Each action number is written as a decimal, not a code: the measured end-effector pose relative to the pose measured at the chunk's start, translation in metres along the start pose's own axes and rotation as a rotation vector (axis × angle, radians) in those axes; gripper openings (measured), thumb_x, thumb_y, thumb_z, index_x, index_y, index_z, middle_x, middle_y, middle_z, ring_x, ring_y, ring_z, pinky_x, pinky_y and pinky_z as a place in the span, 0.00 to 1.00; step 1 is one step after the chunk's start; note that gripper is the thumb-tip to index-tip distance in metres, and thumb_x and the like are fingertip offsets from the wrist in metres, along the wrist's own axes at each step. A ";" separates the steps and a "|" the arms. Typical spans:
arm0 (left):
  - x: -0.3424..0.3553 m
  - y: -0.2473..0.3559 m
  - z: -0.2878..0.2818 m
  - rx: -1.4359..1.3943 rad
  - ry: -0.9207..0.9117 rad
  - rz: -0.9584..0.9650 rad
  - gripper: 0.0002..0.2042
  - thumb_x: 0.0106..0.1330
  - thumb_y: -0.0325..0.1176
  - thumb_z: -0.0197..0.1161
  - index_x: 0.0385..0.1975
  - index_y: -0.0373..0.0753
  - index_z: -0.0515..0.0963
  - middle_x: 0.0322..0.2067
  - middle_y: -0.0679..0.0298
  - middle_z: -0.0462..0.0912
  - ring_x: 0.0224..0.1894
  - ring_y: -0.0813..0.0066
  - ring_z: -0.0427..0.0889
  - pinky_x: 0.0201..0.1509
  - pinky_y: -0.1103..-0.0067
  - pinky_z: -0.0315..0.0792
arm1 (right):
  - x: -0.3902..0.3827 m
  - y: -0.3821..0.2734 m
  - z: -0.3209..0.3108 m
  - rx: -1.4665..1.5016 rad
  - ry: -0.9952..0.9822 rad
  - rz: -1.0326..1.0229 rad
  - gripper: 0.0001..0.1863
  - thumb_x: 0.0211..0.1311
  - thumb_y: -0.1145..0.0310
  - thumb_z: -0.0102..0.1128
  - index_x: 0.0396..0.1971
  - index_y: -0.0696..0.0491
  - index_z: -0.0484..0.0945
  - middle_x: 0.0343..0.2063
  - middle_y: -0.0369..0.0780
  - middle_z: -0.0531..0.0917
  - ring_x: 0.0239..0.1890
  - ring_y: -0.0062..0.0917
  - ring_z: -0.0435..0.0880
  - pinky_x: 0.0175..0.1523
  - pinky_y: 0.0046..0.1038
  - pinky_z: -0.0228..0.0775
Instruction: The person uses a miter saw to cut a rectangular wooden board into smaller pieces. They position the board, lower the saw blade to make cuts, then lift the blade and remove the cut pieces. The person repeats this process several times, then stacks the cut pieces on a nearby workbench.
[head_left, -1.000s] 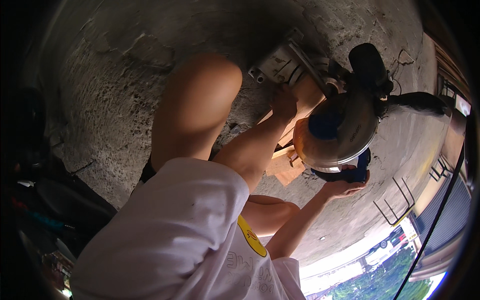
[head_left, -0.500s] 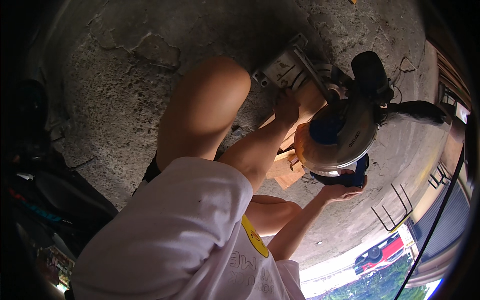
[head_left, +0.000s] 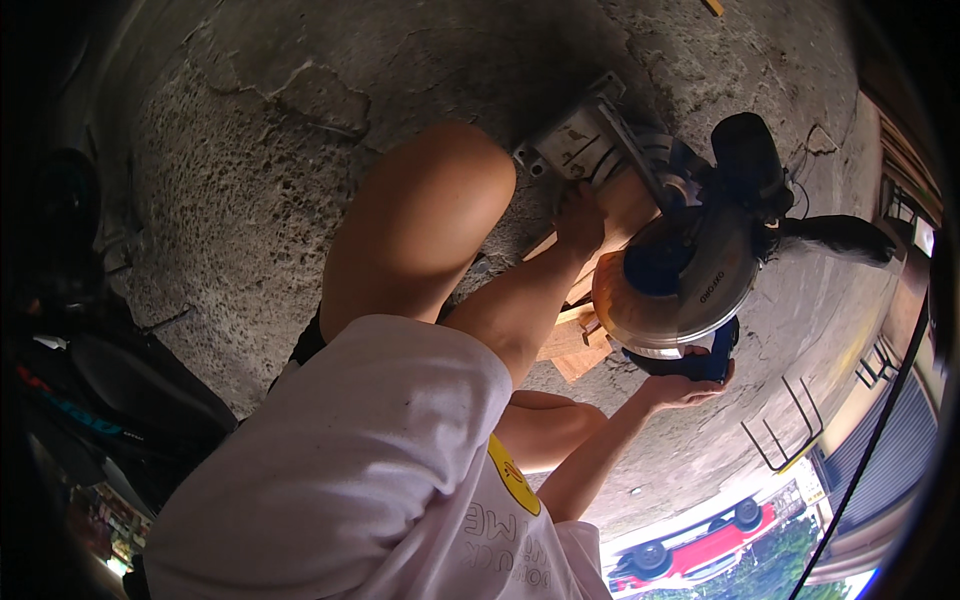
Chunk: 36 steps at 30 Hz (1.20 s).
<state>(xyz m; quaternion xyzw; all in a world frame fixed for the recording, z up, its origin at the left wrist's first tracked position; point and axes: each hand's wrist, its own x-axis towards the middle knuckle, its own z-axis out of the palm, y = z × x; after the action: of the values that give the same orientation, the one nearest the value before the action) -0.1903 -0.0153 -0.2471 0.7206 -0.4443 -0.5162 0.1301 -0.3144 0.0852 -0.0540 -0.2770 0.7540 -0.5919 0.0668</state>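
Observation:
A miter saw (head_left: pixel 690 270) stands on the concrete ground, its round blade guard facing me and a black motor housing behind it. My right hand (head_left: pixel 690 388) is wrapped round the saw's dark blue handle (head_left: pixel 722 350), at the near side of the guard. On the saw's metal base (head_left: pixel 580 140), my left hand (head_left: pixel 580 215) presses on a wooden board (head_left: pixel 628 205), its fingers partly in shadow and hard to make out. The blade's lower edge and its contact with the board are hidden by the guard.
Short wood pieces (head_left: pixel 575 355) lie beneath and beside the board, close to my knees. A dark motorbike (head_left: pixel 120 400) stands on the left. At the right are a black metal rack (head_left: pixel 785 430) and a dark cable (head_left: pixel 870 440); a red vehicle (head_left: pixel 700 550) shows outside.
My view has shifted slightly, so the saw and hands sit a little lower in the picture. The red vehicle outside shows farther left. Both hands keep their places on the board and handle.

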 end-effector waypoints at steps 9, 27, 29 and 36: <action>-0.004 0.008 -0.006 0.026 -0.013 -0.013 0.24 0.63 0.34 0.63 0.50 0.31 0.58 0.46 0.38 0.70 0.49 0.44 0.75 0.47 0.58 0.71 | -0.003 0.000 0.000 -0.060 0.011 -0.024 0.33 0.73 0.40 0.32 0.55 0.55 0.67 0.35 0.44 0.74 0.30 0.23 0.76 0.30 0.18 0.75; -0.002 0.004 -0.004 0.018 -0.023 -0.032 0.25 0.64 0.41 0.61 0.53 0.36 0.59 0.49 0.44 0.70 0.53 0.47 0.73 0.50 0.52 0.69 | -0.003 0.009 -0.003 -0.090 0.012 -0.048 0.34 0.72 0.38 0.31 0.54 0.56 0.67 0.36 0.45 0.74 0.31 0.25 0.77 0.29 0.20 0.76; -0.002 0.003 -0.003 0.025 -0.022 -0.027 0.24 0.64 0.41 0.61 0.53 0.36 0.59 0.49 0.44 0.70 0.53 0.47 0.73 0.50 0.52 0.69 | -0.002 0.010 -0.003 -0.093 0.012 -0.056 0.34 0.72 0.38 0.30 0.54 0.56 0.67 0.36 0.45 0.74 0.31 0.25 0.77 0.29 0.19 0.76; -0.003 0.004 -0.005 0.028 0.018 0.001 0.25 0.63 0.40 0.62 0.52 0.36 0.59 0.49 0.43 0.70 0.52 0.45 0.74 0.51 0.53 0.70 | -0.005 0.006 0.000 -0.108 0.007 -0.070 0.34 0.73 0.40 0.29 0.54 0.57 0.67 0.34 0.43 0.75 0.29 0.22 0.77 0.29 0.19 0.76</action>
<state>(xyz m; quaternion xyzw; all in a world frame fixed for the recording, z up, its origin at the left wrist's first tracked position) -0.1879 -0.0169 -0.2404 0.7266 -0.4507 -0.5034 0.1243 -0.3126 0.0890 -0.0609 -0.3044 0.7749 -0.5532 0.0282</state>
